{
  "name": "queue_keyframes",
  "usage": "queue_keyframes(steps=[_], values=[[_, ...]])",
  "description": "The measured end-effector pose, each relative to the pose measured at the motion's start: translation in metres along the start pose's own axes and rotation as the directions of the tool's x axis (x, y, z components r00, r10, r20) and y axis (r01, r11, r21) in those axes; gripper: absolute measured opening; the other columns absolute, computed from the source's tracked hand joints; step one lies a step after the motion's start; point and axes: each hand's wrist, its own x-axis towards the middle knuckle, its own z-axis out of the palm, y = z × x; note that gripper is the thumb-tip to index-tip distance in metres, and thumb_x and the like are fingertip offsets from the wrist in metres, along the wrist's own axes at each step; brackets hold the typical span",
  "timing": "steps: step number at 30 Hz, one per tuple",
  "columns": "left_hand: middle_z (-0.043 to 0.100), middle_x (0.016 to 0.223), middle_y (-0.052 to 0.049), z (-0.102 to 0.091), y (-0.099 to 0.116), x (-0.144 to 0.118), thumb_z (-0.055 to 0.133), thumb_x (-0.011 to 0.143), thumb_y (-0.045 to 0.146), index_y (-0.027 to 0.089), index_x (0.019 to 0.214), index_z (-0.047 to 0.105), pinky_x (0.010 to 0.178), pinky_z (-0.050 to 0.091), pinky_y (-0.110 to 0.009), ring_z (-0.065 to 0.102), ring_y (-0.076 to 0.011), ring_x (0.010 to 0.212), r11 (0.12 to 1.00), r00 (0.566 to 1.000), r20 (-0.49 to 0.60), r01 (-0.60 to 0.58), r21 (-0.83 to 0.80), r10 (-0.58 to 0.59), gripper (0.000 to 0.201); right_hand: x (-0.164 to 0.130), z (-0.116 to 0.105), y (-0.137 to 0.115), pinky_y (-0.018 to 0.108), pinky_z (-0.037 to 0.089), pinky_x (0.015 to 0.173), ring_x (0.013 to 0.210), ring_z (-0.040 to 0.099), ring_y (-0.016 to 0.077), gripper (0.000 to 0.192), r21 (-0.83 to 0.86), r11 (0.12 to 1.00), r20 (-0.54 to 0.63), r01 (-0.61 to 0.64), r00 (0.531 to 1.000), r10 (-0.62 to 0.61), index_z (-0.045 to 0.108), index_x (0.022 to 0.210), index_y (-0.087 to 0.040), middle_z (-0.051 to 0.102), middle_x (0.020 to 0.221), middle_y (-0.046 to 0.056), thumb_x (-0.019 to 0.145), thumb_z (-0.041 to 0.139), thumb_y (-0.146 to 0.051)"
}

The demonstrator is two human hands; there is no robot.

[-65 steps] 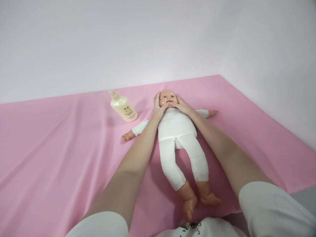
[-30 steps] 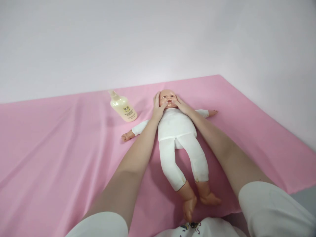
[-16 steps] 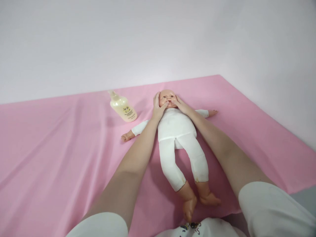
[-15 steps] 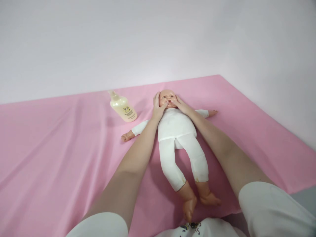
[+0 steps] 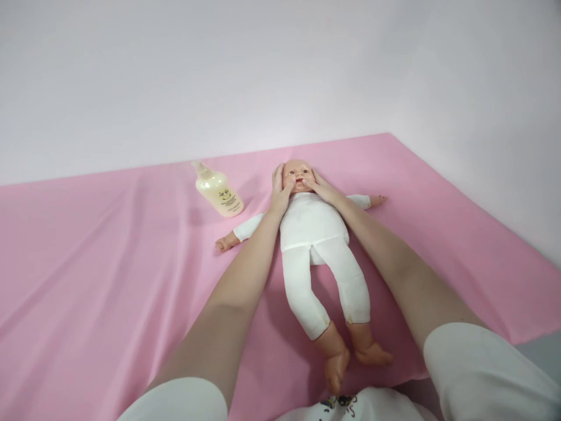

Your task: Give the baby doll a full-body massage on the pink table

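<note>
Lit evenly and brightly from above with soft, diffuse light, cast only faint shadows beside the doll (image 5: 315,234) and bottle (image 5: 218,190) on the pink sheet (image 5: 87,263), stayed sharp at centre, bowed and stretched toward the edges, showed no glare.

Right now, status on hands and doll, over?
Left hand and right hand cup the doll's head, thumbs at its mouth. Doll on its back on pink sheet. Bottle lies apart, left.
</note>
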Motion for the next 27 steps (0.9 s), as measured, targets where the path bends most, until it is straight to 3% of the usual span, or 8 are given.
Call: queue_keyframes(steps=[6, 12, 18, 24, 27], values=[[0.044, 0.153, -0.012, -0.002, -0.009, 0.004, 0.078, 0.074, 0.064, 0.025, 0.145, 0.047, 0.129, 0.021, -0.044, 0.035, -0.0309, 0.15, 1.0, 1.0, 0.014, 0.007, 0.026, -0.007, 0.086, 0.001, 0.0, 0.002, 0.046, 0.023, 0.129, 0.152, 0.036, 0.0276, 0.092, -0.012, 1.0, 0.002, -0.019, 1.0, 0.019, 0.032, 0.158, -0.018, 0.041, 0.162, 0.009, 0.083, 0.066, -0.058], [0.044, 0.153, -0.01, 0.0, -0.003, 0.002, 0.065, 0.086, 0.066, 0.029, 0.143, 0.049, 0.129, 0.021, -0.042, 0.035, -0.0276, 0.15, 1.0, 1.0, -0.006, -0.004, 0.005, 0.004, 0.07, 0.002, 0.0, 0.002, 0.045, 0.017, 0.131, 0.155, 0.029, 0.0256, 0.081, 0.015, 1.0, -0.003, -0.005, 1.0, 0.005, 0.037, 0.156, -0.023, 0.043, 0.161, 0.005, 0.09, 0.052, -0.067], [0.043, 0.153, -0.012, -0.002, -0.007, 0.004, 0.078, 0.074, 0.064, 0.026, 0.146, 0.046, 0.129, 0.021, -0.044, 0.034, -0.0307, 0.15, 0.999, 1.0, 0.015, 0.015, 0.043, -0.016, 0.087, 0.0, 0.001, 0.0, 0.045, 0.022, 0.129, 0.151, 0.037, 0.0277, 0.09, -0.009, 1.0, 0.003, -0.025, 1.0, 0.025, 0.032, 0.158, -0.018, 0.042, 0.161, 0.01, 0.083, 0.067, -0.056], [0.043, 0.154, -0.009, 0.0, -0.001, 0.001, 0.058, 0.09, 0.066, 0.028, 0.145, 0.048, 0.129, 0.021, -0.039, 0.034, -0.0259, 0.151, 1.0, 1.0, -0.003, 0.013, 0.003, -0.013, 0.068, -0.001, 0.0, -0.001, 0.043, 0.02, 0.13, 0.154, 0.033, 0.026, 0.078, 0.011, 1.0, -0.011, -0.016, 1.0, 0.016, 0.037, 0.156, -0.023, 0.043, 0.161, 0.005, 0.09, 0.056, -0.061], [0.044, 0.153, -0.01, 0.0, 0.002, 0.001, 0.06, 0.088, 0.068, 0.028, 0.144, 0.049, 0.129, 0.021, -0.041, 0.034, -0.0272, 0.151, 1.0, 1.0, -0.008, 0.026, 0.01, -0.025, 0.07, -0.001, 0.001, -0.001, 0.045, 0.023, 0.129, 0.152, 0.036, 0.0261, 0.083, 0.0, 1.0, -0.005, -0.03, 1.0, 0.03, 0.034, 0.157, -0.022, 0.042, 0.162, 0.006, 0.087, 0.061, -0.058]])
